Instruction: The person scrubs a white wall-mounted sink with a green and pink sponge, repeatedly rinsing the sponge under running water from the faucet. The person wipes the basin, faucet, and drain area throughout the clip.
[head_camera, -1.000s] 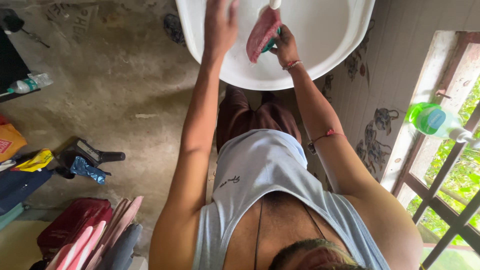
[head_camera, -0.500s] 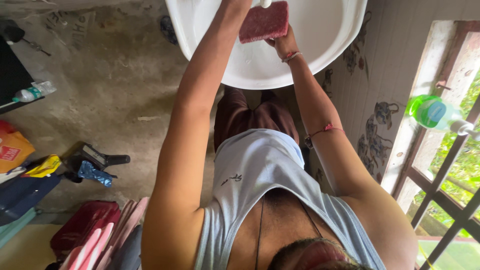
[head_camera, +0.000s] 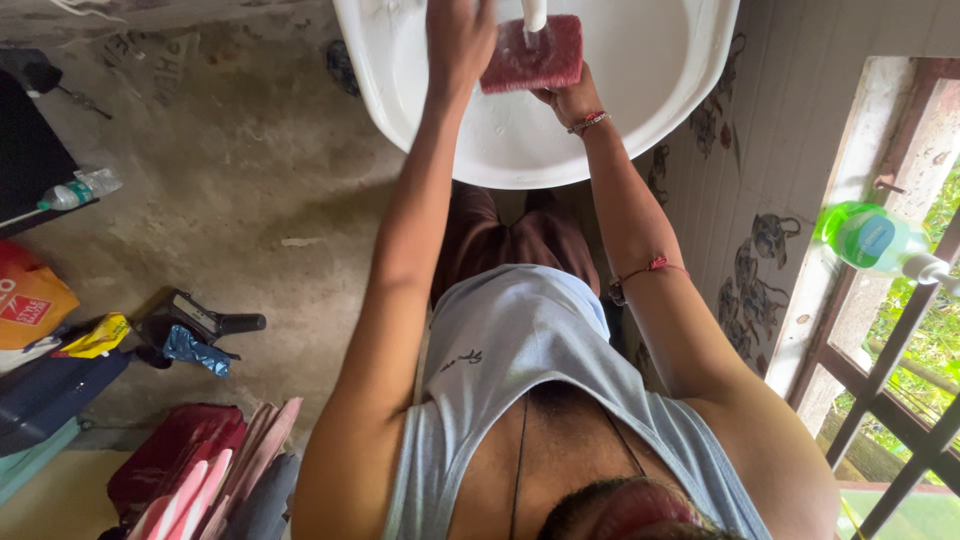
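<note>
the pad (head_camera: 532, 56) sits over the sink (head_camera: 640, 90), under the white tap (head_camera: 534, 14), with water running onto it. it is a flat, rectangular, reddish-pink scrubbing piece with a rough face turned up. the right hand (head_camera: 568, 98) grips its lower edge from beneath, fingers clamped on it. the left hand (head_camera: 458, 40) lies just beside the pad's left end, fingers curled together; whether it touches the pad i cannot tell. a green bottle (head_camera: 866, 238) stands on the window ledge, well apart.
</note>
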